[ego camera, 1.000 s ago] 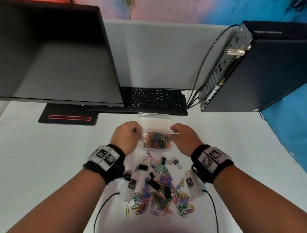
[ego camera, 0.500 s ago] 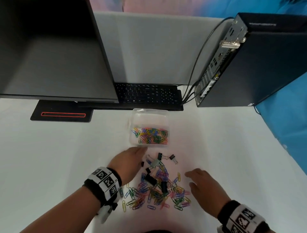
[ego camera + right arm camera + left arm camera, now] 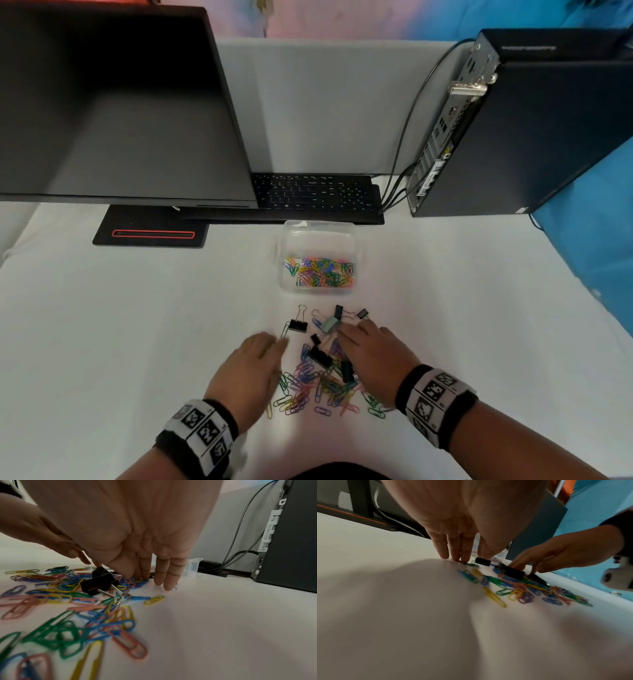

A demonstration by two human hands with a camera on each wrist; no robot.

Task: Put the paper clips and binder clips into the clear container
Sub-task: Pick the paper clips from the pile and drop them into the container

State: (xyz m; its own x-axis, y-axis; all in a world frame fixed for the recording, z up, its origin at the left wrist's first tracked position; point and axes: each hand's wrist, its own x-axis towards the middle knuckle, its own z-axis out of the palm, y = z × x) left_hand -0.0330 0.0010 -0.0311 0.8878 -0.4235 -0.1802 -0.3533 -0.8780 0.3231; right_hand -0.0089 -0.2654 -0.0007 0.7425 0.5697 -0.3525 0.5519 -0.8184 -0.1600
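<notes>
A clear container (image 3: 320, 236) stands in front of the keyboard with several coloured paper clips in its near half. A loose heap of coloured paper clips (image 3: 315, 383) and black binder clips (image 3: 321, 357) lies on the white table nearer me. My left hand (image 3: 255, 363) lies flat at the heap's left edge, straight fingertips (image 3: 458, 557) on the table by a green clip. My right hand (image 3: 371, 356) lies flat on the heap's right side, straight fingers (image 3: 164, 574) touching the table and clips. A black binder clip (image 3: 98, 583) sits beside its thumb. Neither hand holds anything.
A large monitor (image 3: 113, 113) and its stand base (image 3: 152, 231) fill the back left. A black keyboard (image 3: 317, 195) lies behind the container. A black computer tower (image 3: 520, 126) with cables (image 3: 407, 137) stands at the back right. White table surface (image 3: 102, 325) spreads to both sides.
Both hands have left the container and come back to the heap. The left hand drew nearer me, and the right hand moved forward onto the heap's right side.
</notes>
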